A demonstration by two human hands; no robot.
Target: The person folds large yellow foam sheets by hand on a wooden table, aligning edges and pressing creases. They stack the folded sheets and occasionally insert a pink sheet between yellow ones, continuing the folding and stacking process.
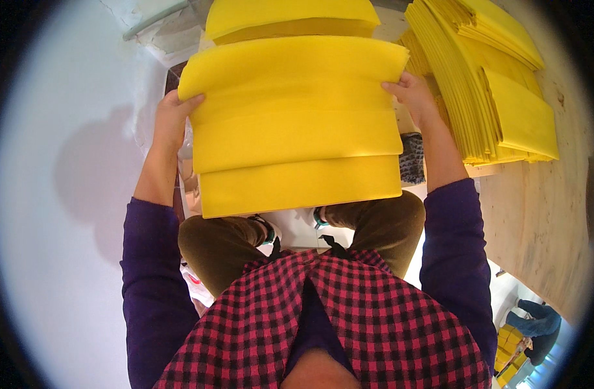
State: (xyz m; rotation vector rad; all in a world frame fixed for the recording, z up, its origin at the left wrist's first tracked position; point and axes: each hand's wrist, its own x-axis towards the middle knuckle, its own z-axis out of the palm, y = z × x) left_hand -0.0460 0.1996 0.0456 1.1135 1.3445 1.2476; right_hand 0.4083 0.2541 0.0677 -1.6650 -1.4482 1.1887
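A wide, soft-looking yellow sheet (294, 91) is stretched between my two hands in front of me. My left hand (172, 120) pinches its left edge, thumb on top and fingers hidden beneath. On the opposite edge, my right hand (412, 97) grips it the same way. The sheet's near part lies over another flat yellow piece (303, 185), which sticks out toward my knees. Whether the two are joined, I cannot tell. Beyond the far edge, a further yellow piece (290, 18) rests with a slightly curved surface.
On the wooden table (530, 207) at the right lies a stack of folded yellow sheets (456, 84). A dark grey textured cloth (412, 157) is beside my right forearm. A white wall (70, 194) runs along the left. At the lower right, another person (540, 327) is near yellow stacks.
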